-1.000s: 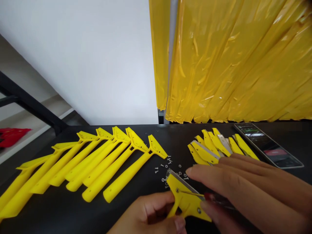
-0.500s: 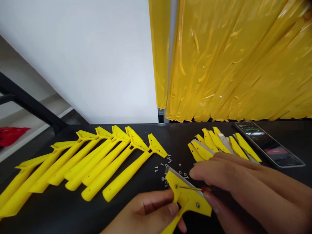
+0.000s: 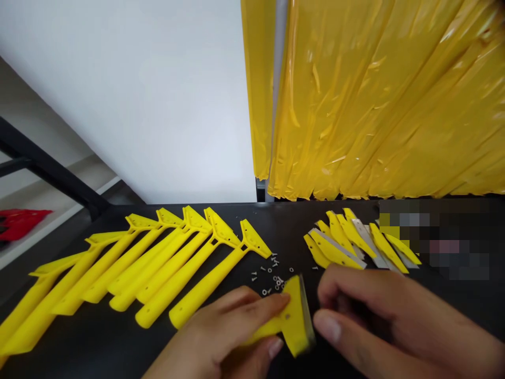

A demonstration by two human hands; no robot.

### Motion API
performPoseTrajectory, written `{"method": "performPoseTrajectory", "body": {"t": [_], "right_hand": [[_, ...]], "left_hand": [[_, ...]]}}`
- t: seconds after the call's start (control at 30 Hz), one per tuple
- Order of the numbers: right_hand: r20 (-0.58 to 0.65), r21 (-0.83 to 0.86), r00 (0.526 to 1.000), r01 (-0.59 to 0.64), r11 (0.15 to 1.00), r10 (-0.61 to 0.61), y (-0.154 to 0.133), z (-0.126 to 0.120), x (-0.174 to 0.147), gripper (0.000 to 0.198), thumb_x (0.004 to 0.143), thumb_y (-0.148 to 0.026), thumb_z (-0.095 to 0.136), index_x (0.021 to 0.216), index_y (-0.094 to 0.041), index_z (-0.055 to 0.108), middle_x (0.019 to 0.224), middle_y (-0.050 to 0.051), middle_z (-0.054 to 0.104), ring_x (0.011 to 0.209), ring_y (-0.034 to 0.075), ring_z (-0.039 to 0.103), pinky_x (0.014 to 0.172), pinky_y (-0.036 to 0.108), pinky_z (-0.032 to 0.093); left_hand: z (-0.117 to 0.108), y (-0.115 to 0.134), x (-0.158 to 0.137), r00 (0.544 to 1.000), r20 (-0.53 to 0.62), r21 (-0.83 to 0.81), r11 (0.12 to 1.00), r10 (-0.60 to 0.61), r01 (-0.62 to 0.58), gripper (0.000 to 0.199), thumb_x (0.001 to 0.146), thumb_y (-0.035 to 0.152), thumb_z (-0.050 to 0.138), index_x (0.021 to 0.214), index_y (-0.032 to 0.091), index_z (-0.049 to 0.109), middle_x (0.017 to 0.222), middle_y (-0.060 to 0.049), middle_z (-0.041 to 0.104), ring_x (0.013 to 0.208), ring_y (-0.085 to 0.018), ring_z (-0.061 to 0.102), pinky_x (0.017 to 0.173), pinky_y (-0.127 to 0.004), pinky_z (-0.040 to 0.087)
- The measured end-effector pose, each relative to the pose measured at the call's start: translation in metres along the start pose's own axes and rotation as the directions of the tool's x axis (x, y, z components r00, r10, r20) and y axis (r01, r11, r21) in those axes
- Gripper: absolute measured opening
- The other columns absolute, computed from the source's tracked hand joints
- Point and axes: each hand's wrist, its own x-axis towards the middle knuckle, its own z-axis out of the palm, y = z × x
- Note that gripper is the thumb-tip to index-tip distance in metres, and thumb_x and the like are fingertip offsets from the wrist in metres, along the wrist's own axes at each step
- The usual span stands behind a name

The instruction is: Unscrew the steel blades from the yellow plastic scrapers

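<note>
My left hand (image 3: 232,326) is closed around the handle of a yellow scraper (image 3: 294,318). The scraper's head is tilted, with a grey blade edge along its right side. A small round spot shows on the head's face. Just to the right, my right hand (image 3: 366,316) hovers with its fingers curled and its thumb apart from the blade. Whatever lies inside those fingers is hidden; no screwdriver shows now. Small screws and nuts (image 3: 278,283) lie scattered on the black table behind the scraper.
A row of yellow scraper handles (image 3: 205,279) lies on the left of the black table (image 3: 98,350). Yellow clamp plates with grey blades (image 3: 335,250) lie at the right, beside a pixelated patch. Yellow plastic sheeting (image 3: 374,105) and a white panel (image 3: 177,95) stand behind.
The scraper has turned over in my left hand, its blade edge now facing right. My right hand has drawn off it, and the thin screwdriver it held against the screw is out of sight.
</note>
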Motion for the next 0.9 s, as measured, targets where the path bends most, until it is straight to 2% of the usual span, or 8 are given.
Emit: {"method": "performPoseTrajectory", "body": {"t": [0.03,0.1,0.17,0.23,0.4,0.67,0.77,0.9], "right_hand": [[0.114,0.086,0.988,-0.114,0.99,0.104,0.002,0.008,0.002,0.022,0.1,-0.043,0.063,0.089,-0.025,0.065,0.069,-0.002,0.062,0.059,0.014,0.055,0.046,0.021,0.039],[0.305,0.185,0.901,-0.375,0.909,0.309,0.004,0.021,0.007,0.029,0.1,-0.045,0.06,0.082,-0.022,0.061,0.074,-0.002,0.059,0.067,0.013,0.052,0.056,0.021,0.04],[0.398,0.231,0.829,-0.506,0.831,0.393,0.004,0.028,0.012,0.027,0.097,-0.04,0.061,0.079,-0.02,0.058,0.077,-0.001,0.057,0.073,0.014,0.049,0.064,0.023,0.041],[0.421,0.267,0.81,-0.54,0.798,0.408,0.003,0.03,0.015,0.026,0.094,-0.04,0.063,0.078,-0.019,0.057,0.078,-0.001,0.055,0.075,0.015,0.047,0.068,0.024,0.039],[0.404,0.394,0.818,-0.56,0.729,0.41,0.007,0.023,0.017,0.039,0.089,-0.053,0.073,0.076,-0.02,0.058,0.07,-0.004,0.049,0.065,0.012,0.04,0.061,0.024,0.033],[0.444,0.661,0.825,-0.566,0.493,0.35,0.016,0.021,0.016,0.043,0.082,-0.054,0.084,0.077,-0.019,0.06,0.062,-0.008,0.04,0.053,0.007,0.025,0.05,0.024,0.021],[0.374,0.589,0.841,-0.542,0.599,0.392,0.025,0.003,0.017,0.043,0.087,-0.057,0.079,0.078,-0.019,0.062,0.064,-0.007,0.041,0.055,0.008,0.027,0.051,0.024,0.023],[0.241,0.168,0.895,-0.42,0.892,0.376,0.046,-0.047,0.017,0.036,0.09,-0.05,0.078,0.078,-0.019,0.066,0.072,-0.004,0.049,0.065,0.01,0.038,0.058,0.024,0.03]], "left_hand": [[-0.003,-0.002,-0.001,0.987,-0.032,0.232,0.962,0.156,-0.144,0.035,0.105,0.029,0.058,0.138,0.03,0.068,0.103,-0.003,0.076,0.077,-0.015,0.071,0.068,-0.02,0.057],[-0.006,-0.007,-0.003,0.935,-0.036,0.596,0.759,0.352,-0.262,0.041,0.107,0.022,0.05,0.146,0.025,0.06,0.106,-0.005,0.079,0.082,-0.018,0.077,0.073,-0.024,0.062],[-0.004,-0.011,-0.004,0.904,-0.033,0.779,0.578,0.425,-0.244,0.041,0.109,0.022,0.044,0.148,0.016,0.055,0.102,-0.007,0.08,0.082,-0.022,0.079,0.073,-0.03,0.066],[0.0,-0.012,-0.005,0.904,-0.031,0.833,0.511,0.426,-0.212,0.04,0.109,0.024,0.043,0.145,0.01,0.055,0.1,-0.009,0.081,0.082,-0.024,0.08,0.071,-0.033,0.068],[0.003,-0.01,-0.006,0.932,-0.041,0.797,0.575,0.359,-0.186,0.033,0.108,0.024,0.045,0.136,0.016,0.061,0.105,-0.008,0.08,0.092,-0.024,0.081,0.078,-0.035,0.069],[0.0,-0.007,-0.008,0.954,-0.054,0.746,0.648,0.294,-0.158,0.045,0.106,0.023,0.051,0.151,0.018,0.048,0.123,-0.008,0.076,0.109,-0.021,0.076,0.094,-0.03,0.065],[0.001,-0.006,-0.007,0.948,-0.043,0.76,0.626,0.316,-0.174,0.053,0.103,0.017,0.05,0.156,0.015,0.042,0.128,-0.01,0.076,0.114,-0.021,0.075,0.099,-0.029,0.063],[-0.002,-0.01,-0.006,0.945,0.047,0.746,0.618,0.323,-0.248,0.07,0.097,0.006,0.045,0.164,0.022,0.032,0.14,-0.006,0.073,0.122,-0.02,0.072,0.103,-0.03,0.061]]}}
